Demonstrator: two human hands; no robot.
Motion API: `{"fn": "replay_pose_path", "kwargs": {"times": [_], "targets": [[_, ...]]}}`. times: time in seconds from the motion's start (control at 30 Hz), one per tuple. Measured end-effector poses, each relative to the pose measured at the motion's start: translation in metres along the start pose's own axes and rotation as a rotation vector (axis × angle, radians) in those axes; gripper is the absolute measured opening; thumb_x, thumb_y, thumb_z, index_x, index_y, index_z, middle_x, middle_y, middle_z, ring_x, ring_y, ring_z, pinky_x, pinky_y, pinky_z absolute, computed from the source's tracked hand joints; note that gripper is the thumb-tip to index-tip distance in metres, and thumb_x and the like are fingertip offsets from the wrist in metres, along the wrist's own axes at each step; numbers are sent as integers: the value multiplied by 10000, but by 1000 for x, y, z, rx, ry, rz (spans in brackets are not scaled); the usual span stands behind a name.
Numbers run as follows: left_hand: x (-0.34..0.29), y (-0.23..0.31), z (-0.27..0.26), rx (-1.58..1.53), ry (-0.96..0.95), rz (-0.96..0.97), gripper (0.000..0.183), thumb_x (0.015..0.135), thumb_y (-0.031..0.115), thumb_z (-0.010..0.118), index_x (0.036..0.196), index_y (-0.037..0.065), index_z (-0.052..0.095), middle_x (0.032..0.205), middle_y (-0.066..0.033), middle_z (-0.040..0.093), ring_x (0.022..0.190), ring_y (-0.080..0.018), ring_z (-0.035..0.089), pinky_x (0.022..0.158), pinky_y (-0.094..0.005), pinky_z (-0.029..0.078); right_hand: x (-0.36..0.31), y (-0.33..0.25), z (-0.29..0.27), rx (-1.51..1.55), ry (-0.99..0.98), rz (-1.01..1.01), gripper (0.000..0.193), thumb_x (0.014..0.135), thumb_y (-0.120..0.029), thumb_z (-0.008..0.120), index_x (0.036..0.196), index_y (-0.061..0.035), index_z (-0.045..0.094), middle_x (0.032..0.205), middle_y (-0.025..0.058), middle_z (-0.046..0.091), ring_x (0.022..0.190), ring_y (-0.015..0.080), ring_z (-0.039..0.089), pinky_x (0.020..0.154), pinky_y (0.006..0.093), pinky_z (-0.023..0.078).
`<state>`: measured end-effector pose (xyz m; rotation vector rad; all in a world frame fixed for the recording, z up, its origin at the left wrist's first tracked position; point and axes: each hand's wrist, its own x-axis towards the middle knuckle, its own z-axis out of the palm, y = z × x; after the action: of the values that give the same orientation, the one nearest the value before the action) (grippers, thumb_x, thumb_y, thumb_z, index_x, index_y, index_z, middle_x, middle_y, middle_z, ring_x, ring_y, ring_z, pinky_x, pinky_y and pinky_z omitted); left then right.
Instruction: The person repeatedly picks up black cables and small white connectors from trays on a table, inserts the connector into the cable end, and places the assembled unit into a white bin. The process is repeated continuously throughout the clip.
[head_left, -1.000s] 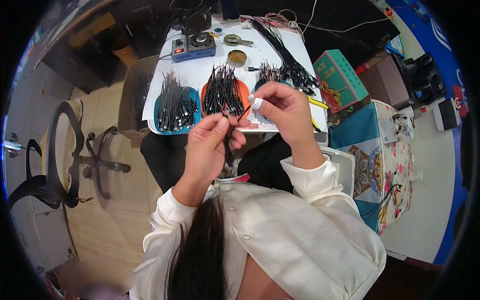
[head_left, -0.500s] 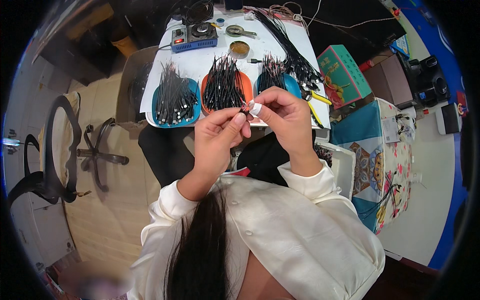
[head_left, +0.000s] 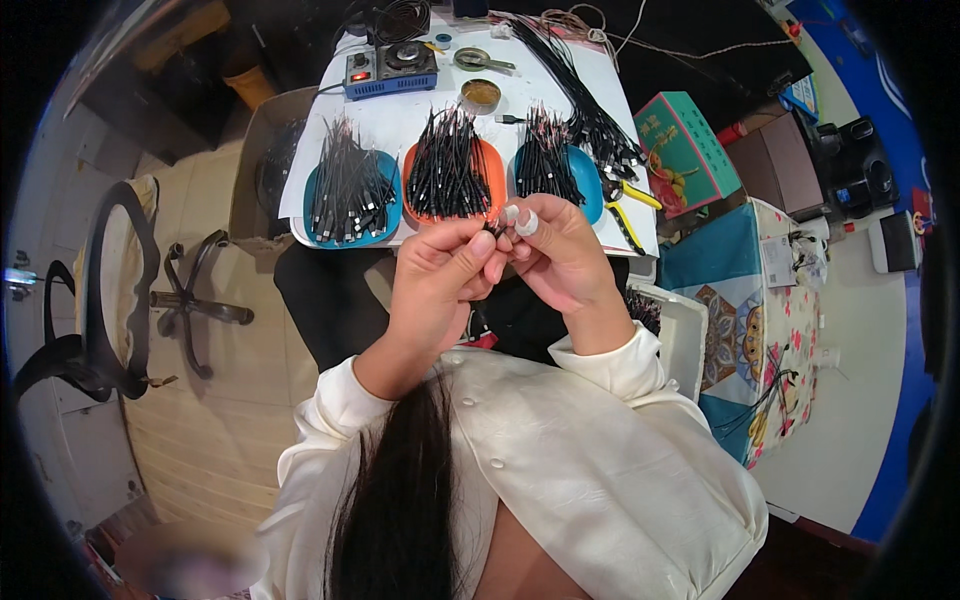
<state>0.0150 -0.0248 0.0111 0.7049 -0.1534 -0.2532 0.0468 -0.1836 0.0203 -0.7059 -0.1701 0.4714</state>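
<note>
Just in front of the table's near edge, my left hand (head_left: 447,272) pinches a short black cable (head_left: 490,228) between thumb and fingers. Thin reddish wire ends stick up from it. My right hand (head_left: 563,258), with white wraps on thumb and forefinger, is closed on the wire ends, and its fingertips meet those of the left. Most of the cable is hidden in my fingers. Beyond my hands stand a blue tray (head_left: 317,228), an orange tray (head_left: 496,168) and another blue tray (head_left: 592,190), each heaped with short black cables with stripped wire ends.
On the white table are a blue heating unit (head_left: 391,72) with a lit red switch, a round tin of amber material (head_left: 480,96), a metal strainer-like dish (head_left: 478,61), yellow-handled pliers (head_left: 626,215) and a bundle of long black cables (head_left: 585,95). A green box (head_left: 688,150) stands right.
My right hand has come down and closer to the left, its fingers now bunched at the wire ends. The left hand has barely moved.
</note>
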Motion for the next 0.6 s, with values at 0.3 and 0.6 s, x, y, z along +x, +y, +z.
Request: {"fn": "replay_pose_path", "kwargs": {"times": [0.3, 0.6], "targets": [[-1, 1, 1, -35, 10, -52, 169, 954, 117, 538, 960, -39, 602, 690, -31, 548, 483, -34, 303, 455, -191, 237, -4, 0, 15, -429, 115, -297, 122, 854, -38, 676, 955, 28, 657, 846, 81, 674, 756, 122, 638, 699, 225, 512], [-2, -1, 0, -24, 17, -8, 164, 946, 105, 550, 974, -44, 613, 708, -46, 567, 491, -35, 321, 457, -185, 245, -4, -1, 14, -481, 125, -323, 113, 850, -32, 680, 939, 28, 644, 862, 77, 672, 774, 136, 661, 727, 252, 533]]}}
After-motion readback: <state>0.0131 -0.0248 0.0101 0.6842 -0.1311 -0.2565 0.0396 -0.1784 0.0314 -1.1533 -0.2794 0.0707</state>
